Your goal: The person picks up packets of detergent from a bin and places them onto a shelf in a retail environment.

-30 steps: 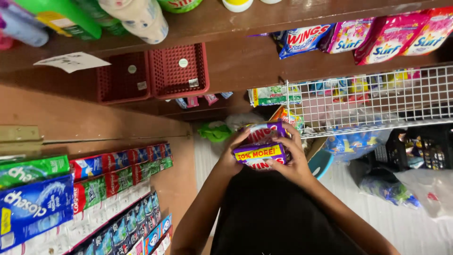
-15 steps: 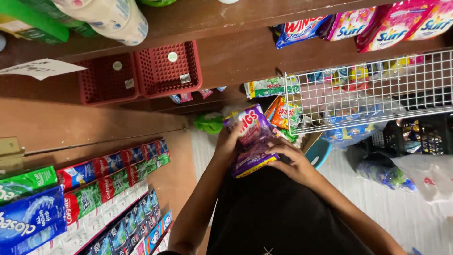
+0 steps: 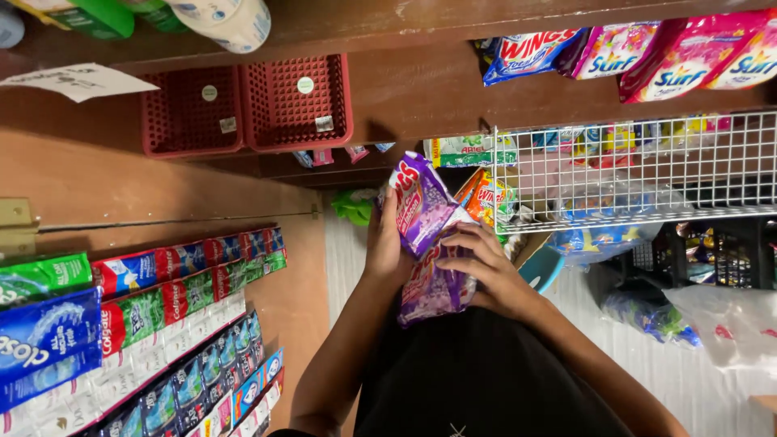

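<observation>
Now both hands point(image 3: 437, 255) grip purple sachets point(image 3: 425, 235) — upright.

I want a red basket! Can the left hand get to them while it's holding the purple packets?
Probably not freely: the left hand is gripping the purple packets. The path to the red baskets looks open, though.

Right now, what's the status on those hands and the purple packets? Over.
Left hand and right hand both gripping a strip of purple sachets. Strip held against the chest, below the white wire basket. Nothing blocking the hands.
</observation>
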